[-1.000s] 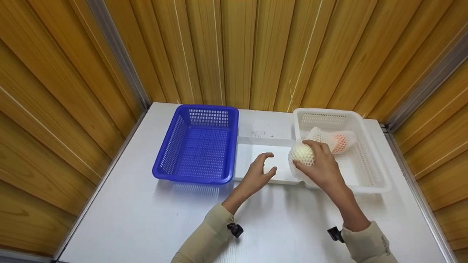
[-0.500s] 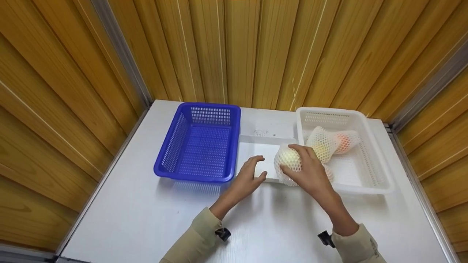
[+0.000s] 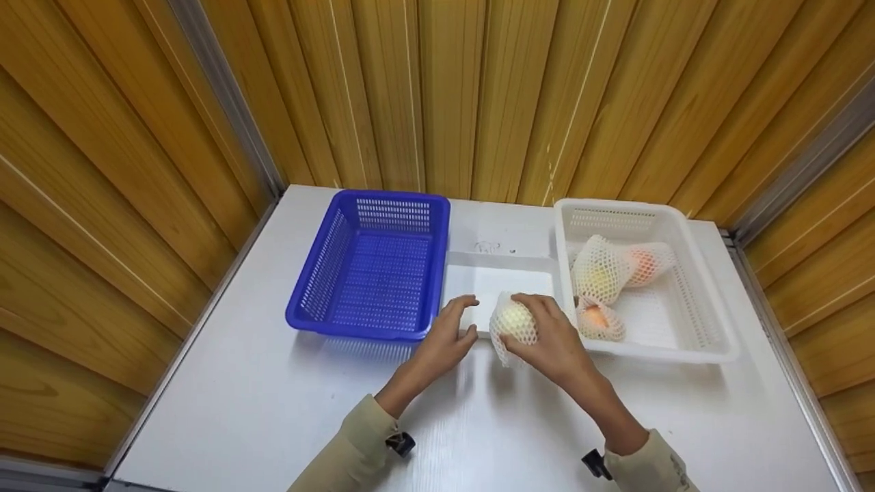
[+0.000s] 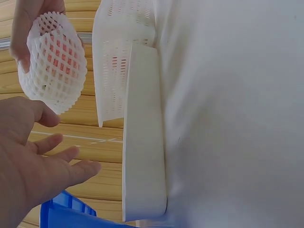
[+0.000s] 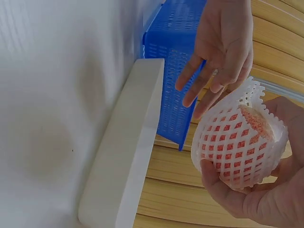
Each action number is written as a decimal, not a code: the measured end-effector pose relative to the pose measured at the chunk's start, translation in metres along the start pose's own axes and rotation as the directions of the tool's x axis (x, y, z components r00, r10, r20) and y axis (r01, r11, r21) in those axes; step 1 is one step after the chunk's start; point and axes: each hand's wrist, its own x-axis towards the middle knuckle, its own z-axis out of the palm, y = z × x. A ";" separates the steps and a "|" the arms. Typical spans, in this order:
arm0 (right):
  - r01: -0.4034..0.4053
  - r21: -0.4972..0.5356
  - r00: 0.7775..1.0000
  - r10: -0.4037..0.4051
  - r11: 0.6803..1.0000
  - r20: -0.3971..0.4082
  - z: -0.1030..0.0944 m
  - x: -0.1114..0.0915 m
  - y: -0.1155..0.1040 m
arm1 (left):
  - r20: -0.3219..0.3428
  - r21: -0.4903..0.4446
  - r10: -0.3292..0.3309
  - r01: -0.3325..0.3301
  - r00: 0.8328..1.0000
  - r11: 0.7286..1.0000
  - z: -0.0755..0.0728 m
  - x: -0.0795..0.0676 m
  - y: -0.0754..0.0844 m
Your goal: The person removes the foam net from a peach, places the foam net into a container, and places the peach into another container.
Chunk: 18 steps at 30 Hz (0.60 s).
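My right hand (image 3: 557, 350) grips a round fruit (image 3: 516, 322) in a white foam net, held up over the front edge of the low white tray (image 3: 547, 264). From above the fruit looks pale yellow; red shows through the mesh in the right wrist view (image 5: 228, 147). Opposite it, my left hand (image 3: 441, 342) is bare, thumb and fingers spread apart. A small gap separates it from the netted fruit (image 4: 57, 66) in the left wrist view. Several netted fruits, including a yellowish one (image 3: 599, 273) and an orange-red one (image 3: 598, 321), lie in the white basket (image 3: 711, 314).
A blue perforated basket (image 3: 441, 273) stands left of the tray, with only its slotted floor showing inside. White tabletop (image 3: 225, 383) extends in front of the containers. Wood-patterned panels (image 3: 444, 96) rise behind and at both sides.
The right hand has carried the netted fruit left and toward me, from the white basket's edge to the tray's front. My left hand has shifted slightly left and nearer, still holding nothing.
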 end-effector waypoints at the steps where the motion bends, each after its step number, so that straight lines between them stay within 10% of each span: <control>1: 0.000 0.001 1.000 0.000 1.000 0.006 0.002 -0.001 0.000 | 0.009 -0.002 0.002 -0.002 1.000 1.000 -0.001 -0.002 0.000; 10: -0.057 -0.024 0.995 0.058 0.998 0.080 0.023 -0.012 0.015 | 0.062 0.020 0.018 -0.019 0.998 1.000 -0.004 -0.025 0.000; 18: -0.048 -0.013 0.993 0.049 0.999 0.105 0.041 -0.015 0.030 | 0.135 -0.075 -0.093 0.104 0.986 0.992 -0.006 -0.039 -0.012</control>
